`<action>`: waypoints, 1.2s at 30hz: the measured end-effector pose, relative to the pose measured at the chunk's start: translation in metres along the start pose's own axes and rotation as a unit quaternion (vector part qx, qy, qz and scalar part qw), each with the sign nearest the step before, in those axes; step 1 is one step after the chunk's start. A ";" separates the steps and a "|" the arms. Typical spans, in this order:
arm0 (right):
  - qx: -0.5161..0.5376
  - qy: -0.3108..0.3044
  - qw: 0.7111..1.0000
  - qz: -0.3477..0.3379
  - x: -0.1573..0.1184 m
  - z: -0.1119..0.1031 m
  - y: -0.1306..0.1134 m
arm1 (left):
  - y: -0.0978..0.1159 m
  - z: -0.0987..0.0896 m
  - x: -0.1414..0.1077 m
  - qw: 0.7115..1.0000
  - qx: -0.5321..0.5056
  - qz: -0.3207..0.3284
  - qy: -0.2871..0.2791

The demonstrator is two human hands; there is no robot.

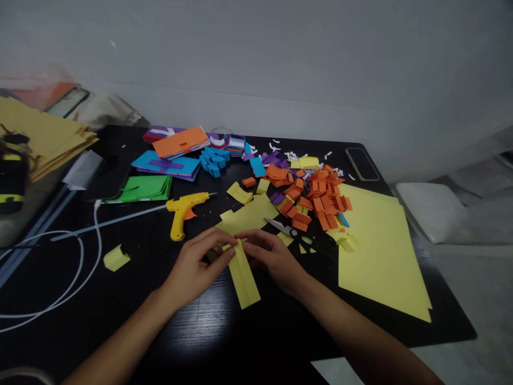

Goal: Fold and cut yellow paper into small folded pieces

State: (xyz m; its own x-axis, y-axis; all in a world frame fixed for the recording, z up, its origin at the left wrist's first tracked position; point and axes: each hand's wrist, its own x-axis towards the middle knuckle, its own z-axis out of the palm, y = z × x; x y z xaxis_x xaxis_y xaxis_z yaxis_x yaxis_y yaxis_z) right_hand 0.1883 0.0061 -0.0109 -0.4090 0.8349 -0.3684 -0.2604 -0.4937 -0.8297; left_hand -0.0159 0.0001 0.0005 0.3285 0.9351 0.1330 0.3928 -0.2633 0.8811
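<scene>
Between my two hands is a creased strip of yellow paper [245,280], its long end slanting down toward me. My left hand [200,262] pinches its upper left edge between thumb and fingers. On the other side, my right hand [274,259] grips the top right edge, fingertips close to those of the left. Part of the strip's top is hidden by my fingers. Just beyond my hands lies a larger piece of yellow paper [250,216], with scissors [294,231] beside it on the right. A yellow glue gun [184,211] rests to the left.
Folded orange paper pieces [324,198] are heaped at right-centre, near yellow sheets [377,251] and a phone [362,164]. Stacked folded papers, blue [166,164] and green [146,188], lie at back left. A white cable [82,267] loops at left, near a small yellow piece [116,259].
</scene>
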 end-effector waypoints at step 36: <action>0.182 -0.029 0.977 0.107 -0.003 0.006 -0.004 | 0.002 0.007 -0.005 0.981 0.080 0.166 0.061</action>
State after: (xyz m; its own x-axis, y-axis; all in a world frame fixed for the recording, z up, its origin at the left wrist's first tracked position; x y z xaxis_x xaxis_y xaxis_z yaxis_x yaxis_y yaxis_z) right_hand 0.1847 0.0042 -0.0042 -0.5344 0.6931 -0.4838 -0.4525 -0.7180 -0.5288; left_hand -0.0112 -0.0062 -0.0017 0.3595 0.8106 0.4623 0.4141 -0.5825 0.6994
